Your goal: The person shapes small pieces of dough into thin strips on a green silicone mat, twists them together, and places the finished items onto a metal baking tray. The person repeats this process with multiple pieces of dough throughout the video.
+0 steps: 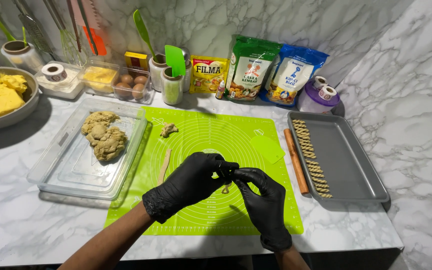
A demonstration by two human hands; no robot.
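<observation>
A: What are the two gloved hands doing at the lower middle of the frame?

B: The left hand and the right hand meet fingertip to fingertip, both pinched narrow on a small dough strip that hangs between them just above the green mat. Held from both ends like that, it looks as if the strip is being twisted.

A: Why over the mat?

B: My guess is it keeps the sticky dough off the marble surface. A second rolled strip lies on the mat left of the hands, and a small dough scrap sits higher up.

A: And the bulk dough?

B: A dough lump rests in the clear plastic tray at the left of the frame, touching the mat's edge, so it is close to the left hand.

A: The right side?

B: A grey baking tray carries a column of twisted dough sticks along its left wall, packed close, probably to save room. A wooden rolling pin lies between the mat and that tray, and a green scraper rests on the mat nearby.
</observation>
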